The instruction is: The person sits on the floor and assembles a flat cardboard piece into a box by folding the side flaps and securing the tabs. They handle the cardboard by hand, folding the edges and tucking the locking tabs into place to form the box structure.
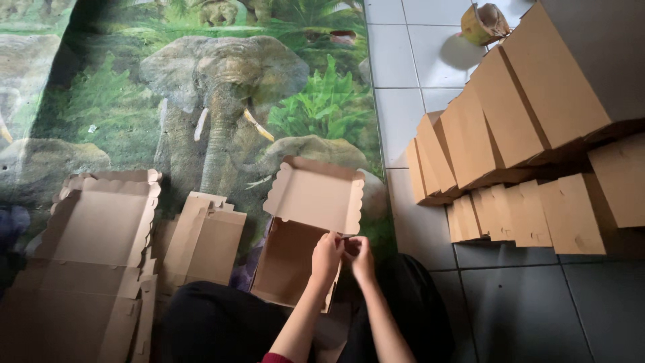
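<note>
A brown cardboard box (306, 222) with a scalloped lid lies half folded in front of me, lid flipped open toward the elephant mat. My left hand (326, 256) and my right hand (361, 257) meet at the box's right wall, both pinching its cardboard edge. The fingers hide the spot they grip.
Flat unfolded box blanks (94, 228) lie stacked at the left, with more folded flats (205, 238) beside them. Several finished boxes (510, 128) stand in rows on the tiled floor at the right. A small yellow-green cup (482, 23) sits at the top right. The elephant mat (222, 101) covers the floor.
</note>
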